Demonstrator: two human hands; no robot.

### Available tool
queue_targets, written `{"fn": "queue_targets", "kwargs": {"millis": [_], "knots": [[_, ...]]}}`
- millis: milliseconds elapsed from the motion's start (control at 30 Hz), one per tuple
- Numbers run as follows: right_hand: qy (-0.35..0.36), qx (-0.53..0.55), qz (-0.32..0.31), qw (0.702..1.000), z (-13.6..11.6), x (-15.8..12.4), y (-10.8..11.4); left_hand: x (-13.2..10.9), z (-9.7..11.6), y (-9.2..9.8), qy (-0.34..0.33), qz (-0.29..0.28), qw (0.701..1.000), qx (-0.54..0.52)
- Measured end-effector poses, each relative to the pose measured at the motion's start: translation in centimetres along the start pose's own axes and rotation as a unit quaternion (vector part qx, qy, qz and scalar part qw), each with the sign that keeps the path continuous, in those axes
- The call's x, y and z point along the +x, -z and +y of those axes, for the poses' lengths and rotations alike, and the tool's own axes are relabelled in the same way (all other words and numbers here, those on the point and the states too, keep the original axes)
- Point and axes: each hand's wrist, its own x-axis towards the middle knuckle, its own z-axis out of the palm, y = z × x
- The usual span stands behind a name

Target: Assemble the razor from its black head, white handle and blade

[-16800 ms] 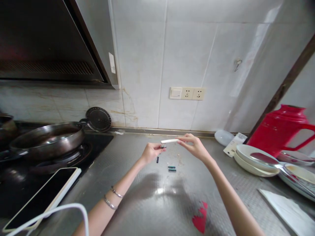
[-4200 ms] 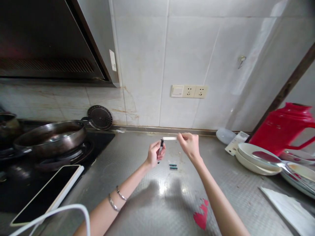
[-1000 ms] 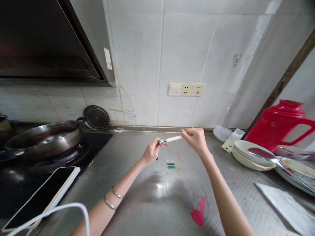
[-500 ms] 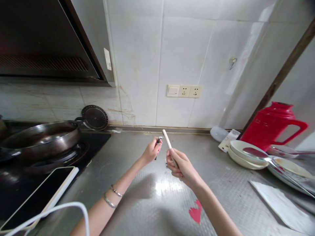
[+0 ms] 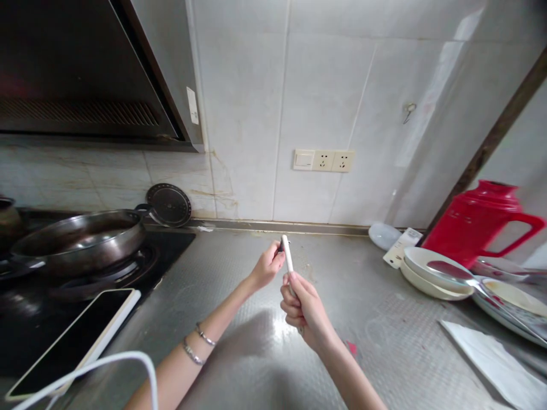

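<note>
My left hand [image 5: 268,266] is closed around a small dark tool with a silvery tip [image 5: 281,246]; its kind is too small to make out. My right hand [image 5: 304,307] grips a slim off-white rod [image 5: 287,254], which points up and away from me. The rod's upper end is beside the dark tool and partly covers it. I cannot tell whether the two touch. Both hands are above the steel counter [image 5: 239,376]. A scrap of red [image 5: 351,348] shows just past my right wrist, mostly hidden by the forearm.
Left is a pan [image 5: 81,242] on the stove and a phone [image 5: 74,344] with a white cable [image 5: 128,356]. Right are a red thermos [image 5: 474,225], stacked bowls [image 5: 436,285], a ladle [image 5: 453,272] and a white sheet [image 5: 491,359]. Sockets [image 5: 323,160] are on the wall.
My right hand has moved left and slightly down, bringing the rod over beside the dark tool. My right forearm now covers most of the red piece. The view has shifted slightly.
</note>
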Motion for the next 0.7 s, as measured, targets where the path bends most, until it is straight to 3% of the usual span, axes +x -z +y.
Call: {"fn": "queue_targets", "kwargs": {"millis": [433, 700], "knots": [[-0.014, 0.013, 0.014, 1.000, 0.8, -0.9, -0.1, -0.1, 0.4, -0.1, -0.005, -0.006, 1.000, -0.021], [0.004, 0.026, 0.029, 0.999, -0.4, -1.0, -0.1, -0.4, 0.9, -0.5, 0.005, -0.023, 0.999, -0.034]]}}
